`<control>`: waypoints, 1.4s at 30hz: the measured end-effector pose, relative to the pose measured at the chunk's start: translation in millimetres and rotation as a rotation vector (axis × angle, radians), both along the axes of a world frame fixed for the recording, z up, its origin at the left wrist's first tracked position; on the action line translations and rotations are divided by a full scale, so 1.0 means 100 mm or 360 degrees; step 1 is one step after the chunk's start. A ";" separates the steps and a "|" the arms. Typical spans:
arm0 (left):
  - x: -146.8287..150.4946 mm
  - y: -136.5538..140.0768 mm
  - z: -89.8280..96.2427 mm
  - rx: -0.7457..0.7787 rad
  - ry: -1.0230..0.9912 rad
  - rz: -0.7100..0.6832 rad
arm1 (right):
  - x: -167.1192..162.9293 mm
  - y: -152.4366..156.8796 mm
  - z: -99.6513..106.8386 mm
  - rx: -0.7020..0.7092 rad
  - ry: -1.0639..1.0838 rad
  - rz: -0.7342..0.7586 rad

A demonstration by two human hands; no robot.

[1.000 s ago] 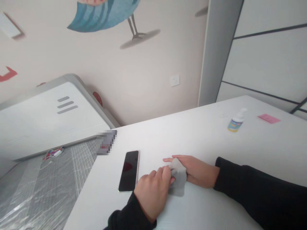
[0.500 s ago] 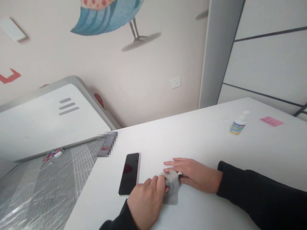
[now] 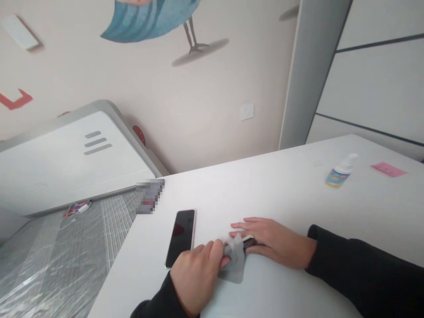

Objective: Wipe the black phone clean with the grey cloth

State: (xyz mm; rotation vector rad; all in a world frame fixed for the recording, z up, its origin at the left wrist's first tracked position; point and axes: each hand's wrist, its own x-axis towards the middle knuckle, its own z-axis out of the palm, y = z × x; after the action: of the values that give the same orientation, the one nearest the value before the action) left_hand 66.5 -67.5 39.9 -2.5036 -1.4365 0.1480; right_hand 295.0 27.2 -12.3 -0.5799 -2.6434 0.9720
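Observation:
My left hand (image 3: 195, 274) is closed around a crumpled light grey cloth (image 3: 236, 260), one flap of which lies flat on the table. The cloth is wrapped against a small dark object with a shiny silvery edge (image 3: 248, 241); most of it is hidden, so its kind does not show. My right hand (image 3: 273, 240) rests low on the table with its fingers stretched to the left. Its thumb and index finger hold the dark object between them. Just left of my hands lies a smartphone (image 3: 181, 236), dark screen up.
On the white table (image 3: 281, 185), a spray bottle (image 3: 341, 172) stands at the right, near a pink slip (image 3: 388, 169). A blurred-out flat item (image 3: 149, 196) lies at the left corner. Beyond that edge is a plastic-covered bed (image 3: 79, 251); behind are the wall and a socket (image 3: 247, 111).
My left hand has drawn slightly left with the cloth, baring more of the dark object by my right hand. The whole view has shifted a little, moving the bottle and slip rightward.

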 end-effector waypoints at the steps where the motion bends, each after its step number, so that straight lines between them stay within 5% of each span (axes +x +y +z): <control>1: -0.10 -0.06 -0.01 0.0057 -0.0037 -0.0034 | 0.00 0.00 0.00 0.0004 -0.0014 0.0003; 8: -0.29 -0.20 -0.01 0.0168 -0.0124 -0.0135 | 0.00 -0.01 0.02 0.0005 -0.0069 -0.0015; 16: 0.63 0.15 0.01 -0.0177 0.0123 0.0044 | 0.00 -0.09 -0.02 0.0005 0.0202 -0.0009; 19: 0.74 0.18 0.00 -0.0157 0.0094 0.0133 | 0.02 -0.09 -0.06 0.0024 0.0266 -0.0022; 28: -0.08 -0.09 0.05 0.0250 -0.0121 -0.0123 | 0.02 -0.03 0.00 0.0053 -0.0032 -0.0037; 33: -0.21 -0.19 0.05 0.0279 -0.0106 -0.0161 | -0.01 -0.05 0.02 0.0053 -0.0031 -0.0063; 42: 0.62 0.19 -0.02 -0.0063 0.0072 -0.0030 | -0.03 -0.12 -0.07 0.0060 0.0263 -0.0083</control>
State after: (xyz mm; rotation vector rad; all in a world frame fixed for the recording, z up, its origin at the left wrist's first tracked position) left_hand 128.5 -48.1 37.8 -2.5282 -1.4051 0.2301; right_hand 291.7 15.0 -18.9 -0.5329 -2.4829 0.9116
